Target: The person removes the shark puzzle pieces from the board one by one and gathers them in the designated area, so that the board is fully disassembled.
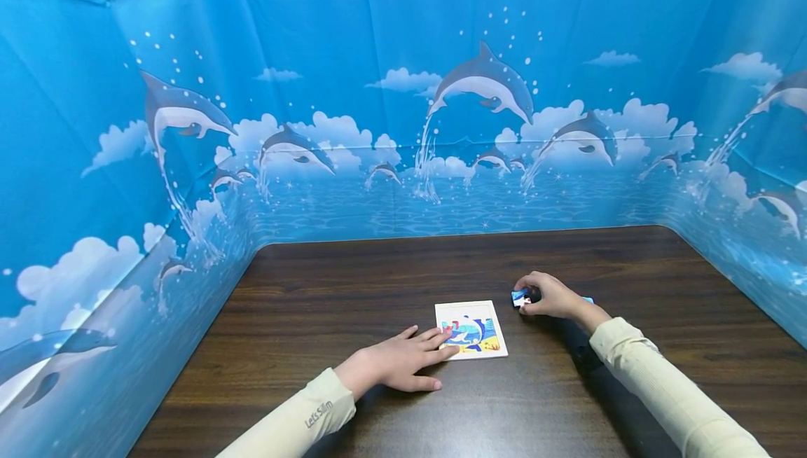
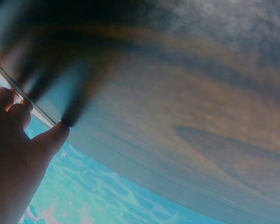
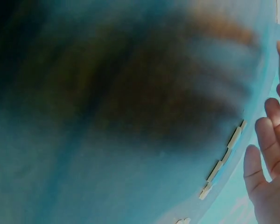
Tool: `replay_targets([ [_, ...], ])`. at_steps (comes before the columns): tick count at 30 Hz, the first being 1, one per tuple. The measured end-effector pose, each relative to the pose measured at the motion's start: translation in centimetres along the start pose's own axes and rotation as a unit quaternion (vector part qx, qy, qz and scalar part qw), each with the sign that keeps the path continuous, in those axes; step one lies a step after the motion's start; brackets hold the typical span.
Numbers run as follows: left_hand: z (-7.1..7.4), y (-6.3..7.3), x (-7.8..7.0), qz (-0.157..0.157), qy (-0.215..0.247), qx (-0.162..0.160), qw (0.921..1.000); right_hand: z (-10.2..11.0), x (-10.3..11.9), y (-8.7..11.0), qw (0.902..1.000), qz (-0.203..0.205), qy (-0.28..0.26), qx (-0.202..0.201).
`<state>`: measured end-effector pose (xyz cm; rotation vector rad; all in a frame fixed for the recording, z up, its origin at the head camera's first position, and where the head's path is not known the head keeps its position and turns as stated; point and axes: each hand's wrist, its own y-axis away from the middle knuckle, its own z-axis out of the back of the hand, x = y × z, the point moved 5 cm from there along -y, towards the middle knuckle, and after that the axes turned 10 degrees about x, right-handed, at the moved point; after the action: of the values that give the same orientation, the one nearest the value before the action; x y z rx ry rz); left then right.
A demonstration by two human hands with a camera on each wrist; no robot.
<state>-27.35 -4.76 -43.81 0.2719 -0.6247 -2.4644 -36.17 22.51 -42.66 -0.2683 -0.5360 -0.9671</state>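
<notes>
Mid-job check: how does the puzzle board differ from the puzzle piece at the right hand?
Size: the puzzle board is much larger than the puzzle piece.
Handling: the puzzle board lies flat on the table with fingers of the left hand resting on it; the puzzle piece is pinched by the right hand.
Shared: both show blue in their printing.

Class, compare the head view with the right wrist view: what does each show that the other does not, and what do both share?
Only the head view: the left hand, the dolphin picture on the puzzle board, and the lettering on the left sleeve.

Only the right wrist view: the pale side edges of several puzzle pieces lined up beside the right hand.

Both: that hand holding a puzzle piece, the table and the blue backdrop.
</notes>
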Motion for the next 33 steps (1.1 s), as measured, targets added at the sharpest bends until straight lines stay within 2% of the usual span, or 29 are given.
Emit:
replay_targets([
  [2,0.1,0.1,-0.1,-0.002,-0.001,-0.002,1.0000,0.0,-0.2,0.1,0.9998,0.017,0.007,-0.001],
  [5,0.1,0.2,-0.2,-0.004,-0.003,-0.005,1.0000,0.1,-0.2,0.3,0.9997,0.011,0.022,0.003],
  [8,0.2,0.3,-0.2,-0.004,-0.005,-0.005,1.0000,0.0,-0.4,0.2,0.9992,-0.025,0.028,0.012],
  [9,0.2,0.3,-0.3,-0.004,-0.004,-0.004,1.0000,-0.1,-0.3,0.1,0.9983,-0.049,0.026,0.018],
  [12,0.2,0.3,-0.2,-0.002,-0.004,-0.003,1.0000,-0.2,-0.4,0.0,0.9965,-0.073,0.031,0.025],
  [23,0.5,0.4,-0.3,-0.003,-0.001,-0.004,1.0000,-0.2,-0.6,-0.2,0.9968,-0.066,0.041,0.020],
  [27,0.3,0.3,-0.3,-0.004,0.001,-0.003,1.0000,0.5,-0.1,0.0,0.9982,-0.053,0.028,-0.005],
  [33,0.1,0.1,-0.1,-0.008,0.003,-0.006,1.0000,1.7,0.8,0.2,0.9969,-0.041,-0.057,-0.036],
])
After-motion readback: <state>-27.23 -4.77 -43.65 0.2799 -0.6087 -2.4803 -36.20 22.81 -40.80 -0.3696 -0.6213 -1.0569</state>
